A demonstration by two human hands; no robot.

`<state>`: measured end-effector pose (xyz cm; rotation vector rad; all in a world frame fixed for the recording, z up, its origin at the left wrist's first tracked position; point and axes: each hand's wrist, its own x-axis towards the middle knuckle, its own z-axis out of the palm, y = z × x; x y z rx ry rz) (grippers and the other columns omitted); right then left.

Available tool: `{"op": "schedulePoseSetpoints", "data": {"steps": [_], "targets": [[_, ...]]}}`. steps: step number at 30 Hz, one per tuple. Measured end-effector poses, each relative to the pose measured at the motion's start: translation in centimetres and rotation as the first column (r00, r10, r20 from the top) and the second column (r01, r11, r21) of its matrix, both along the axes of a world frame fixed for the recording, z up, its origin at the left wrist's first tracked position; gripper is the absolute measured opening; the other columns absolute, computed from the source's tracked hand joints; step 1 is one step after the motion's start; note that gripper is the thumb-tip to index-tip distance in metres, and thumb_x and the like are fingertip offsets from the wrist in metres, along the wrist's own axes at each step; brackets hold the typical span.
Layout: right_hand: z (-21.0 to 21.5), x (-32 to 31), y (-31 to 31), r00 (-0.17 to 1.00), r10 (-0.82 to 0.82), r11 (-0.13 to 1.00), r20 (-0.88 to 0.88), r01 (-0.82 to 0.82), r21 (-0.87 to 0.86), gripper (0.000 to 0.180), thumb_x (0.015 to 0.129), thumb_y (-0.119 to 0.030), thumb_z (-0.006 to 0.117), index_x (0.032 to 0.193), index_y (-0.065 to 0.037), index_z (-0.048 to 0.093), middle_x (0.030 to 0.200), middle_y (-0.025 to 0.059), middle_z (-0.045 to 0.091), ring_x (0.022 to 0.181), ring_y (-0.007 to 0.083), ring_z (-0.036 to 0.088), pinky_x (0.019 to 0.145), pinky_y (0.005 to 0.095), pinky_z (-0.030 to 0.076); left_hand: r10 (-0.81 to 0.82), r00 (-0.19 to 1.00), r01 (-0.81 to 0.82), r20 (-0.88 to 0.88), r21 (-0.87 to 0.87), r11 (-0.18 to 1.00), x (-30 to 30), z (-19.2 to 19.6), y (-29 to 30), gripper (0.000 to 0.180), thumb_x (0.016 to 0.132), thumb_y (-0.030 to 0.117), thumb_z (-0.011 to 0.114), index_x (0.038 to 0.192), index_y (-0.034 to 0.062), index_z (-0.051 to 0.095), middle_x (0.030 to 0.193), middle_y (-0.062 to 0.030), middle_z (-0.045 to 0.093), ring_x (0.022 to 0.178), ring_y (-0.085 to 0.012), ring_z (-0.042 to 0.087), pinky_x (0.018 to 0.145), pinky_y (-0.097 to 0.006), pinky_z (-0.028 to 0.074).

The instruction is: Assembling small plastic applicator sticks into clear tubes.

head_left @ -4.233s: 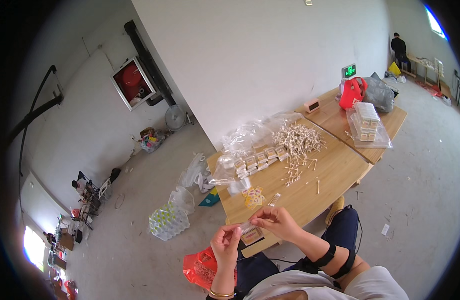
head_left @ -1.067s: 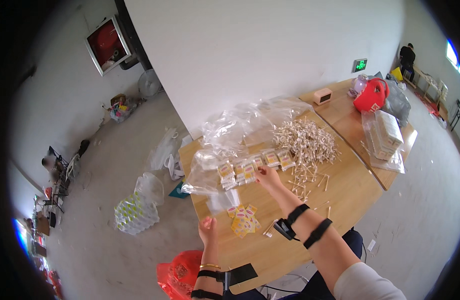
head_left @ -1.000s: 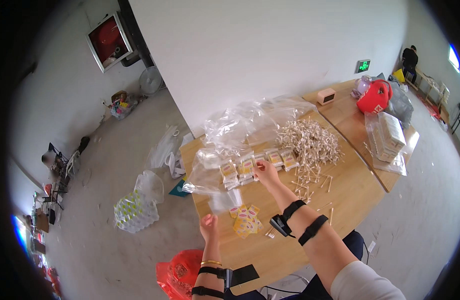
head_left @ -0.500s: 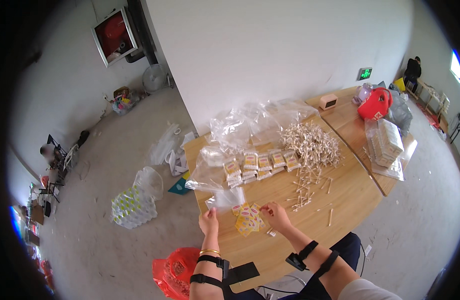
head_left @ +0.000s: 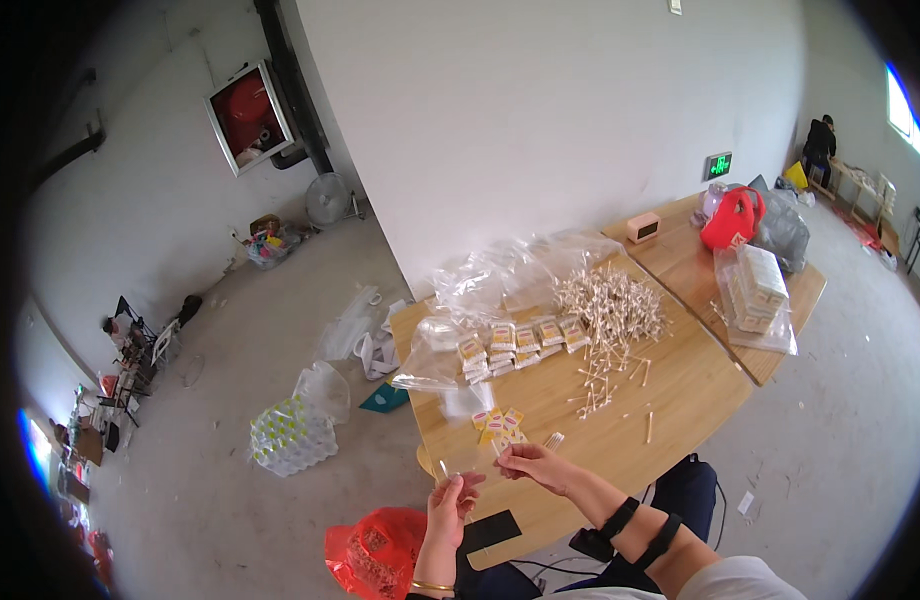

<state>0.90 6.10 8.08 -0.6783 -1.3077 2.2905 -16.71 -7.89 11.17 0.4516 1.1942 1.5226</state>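
Both hands, left [head_left: 452, 497] and right [head_left: 533, 464], pinch a clear bag [head_left: 470, 462] over the surface's [head_left: 680, 390] near edge; the thin film could slip and spill swabs [head_left: 608, 305].

Right hand [head_left: 536, 464] back from stick pile, now beside left hand [head_left: 450, 497]
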Motion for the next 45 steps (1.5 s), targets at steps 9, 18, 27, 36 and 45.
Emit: {"op": "schedulePoseSetpoints", "data": {"steps": [9,18,27,36,45], "targets": [[2.9,2.9,-4.8,0.972,-0.135,0.899,0.193,0.038,0.437,0.017,0.095,-0.016,0.069,0.099,0.0,0.069,0.087,0.0029,0.069,0.08,0.0109,0.064,0.073,0.0273,0.052,0.201,0.6,-0.107,-0.774,0.171,0.979,4.3,2.9,-4.3,0.021,0.09,0.018,0.075,0.097,-0.0016,0.069,0.081,-0.0037,0.07,0.07,-0.0102,0.062,0.063,-0.025,0.05],[10.2,4.4,-10.2,0.959,-0.253,0.523,0.131,0.021,0.852,0.017,0.086,-0.014,0.076,0.083,-0.002,0.064,0.077,0.0088,0.067,0.07,0.015,0.063,0.065,0.0306,0.051,0.079,0.616,0.041,-0.784,0.133,0.99,7.4,6.9,-6.1,0.017,0.095,0.013,0.069,0.095,-0.0041,0.067,0.078,-0.0064,0.072,0.073,-0.0101,0.069,0.067,-0.024,0.053],[11.3,4.9,-11.1,0.996,-0.049,0.765,0.07,-0.008,0.644,0.018,0.09,-0.011,0.074,0.082,-0.002,0.061,0.075,0.0027,0.067,0.069,0.008,0.06,0.062,0.0253,0.048,-0.122,0.88,0.221,-0.459,0.167,0.961,6.2,9.1,-7.6,0.017,0.099,0.015,0.064,0.098,-0.0012,0.068,0.088,-0.0068,0.073,0.079,-0.0135,0.071,0.071,-0.025,0.057],[12.3,4.9,-12.6,0.985,-0.155,0.667,0.071,0.052,0.743,0.02,0.091,-0.013,0.074,0.08,-0.004,0.06,0.069,-0.0018,0.059,0.065,0.0059,0.051,0.057,0.0244,0.043,0.173,0.06,0.024,-0.983,0.175,0.984,7.4,10.0,-8.7,0.028,0.088,0.023,0.072,0.075,-0.0003,0.063,0.066,-0.0075,0.067,0.059,-0.0232,0.068,0.059,-0.034,0.054],[10.4,5.1,-11.2,0.999,-0.038,0.88,0.007,0.03,0.474,0.017,0.091,-0.015,0.073,0.084,-0.004,0.062,0.074,-0.0021,0.061,0.068,0.0046,0.055,0.06,0.0231,0.044,0.341,-0.252,0.261,-0.906,0.276,0.925,7.8,13.7,-9.3,0.088,0.073,0.042,0.085,0.141,0.0048,0.044,0.115,-0.0093,0.065,0.108,-0.0281,0.062,0.092,-0.045,0.047]]}}
